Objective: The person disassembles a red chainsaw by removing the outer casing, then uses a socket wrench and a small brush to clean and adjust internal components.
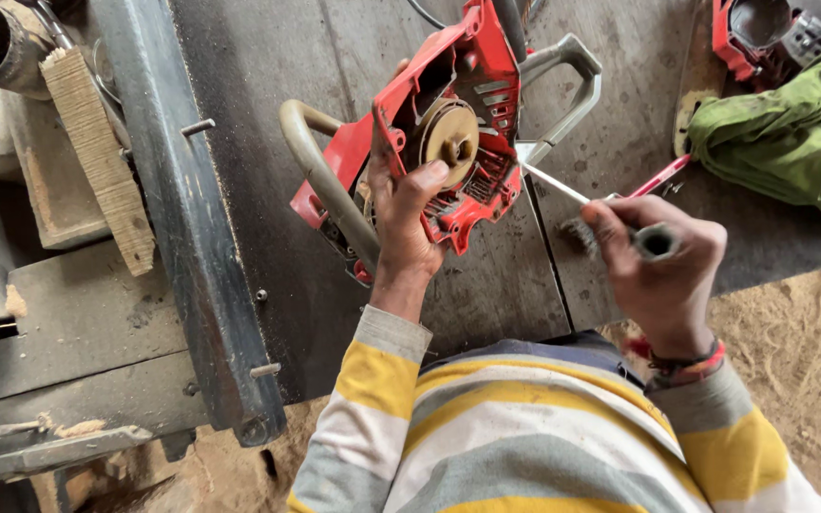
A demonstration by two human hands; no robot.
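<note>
Nearest the camera is the person's striped sleeve, yellow, white and grey, with both forearms reaching forward over the edge of the grey tabletop point(268, 85). The right hand point(662, 261) is closed around the dark handle of a screwdriver point(610, 214); its thin metal shaft slants up and to the left, with the tip at the lower right side of the red engine housing point(458, 142). A red and dark band sits on that wrist.

The left hand point(406, 214) grips the housing from below, the thumb pressed up against the round tan flywheel point(450, 138) at its centre and the fingers wrapped behind the red casing. The housing is tilted up on its side, so it stands just ahead of and above the left hand and to the left of the right one. A curved tan handle bar point(320, 171) loops off its left side and a grey handle frame point(567, 85) off its right.

Farther off, a thin red tool point(659, 176) lies on the tabletop beyond the right hand. At the far right lie a crumpled green cloth point(795, 133) and another red machine part point(753, 33). At the far left a dark steel beam point(192, 218) runs along the tabletop, with a wooden block point(97, 152) beside it.
</note>
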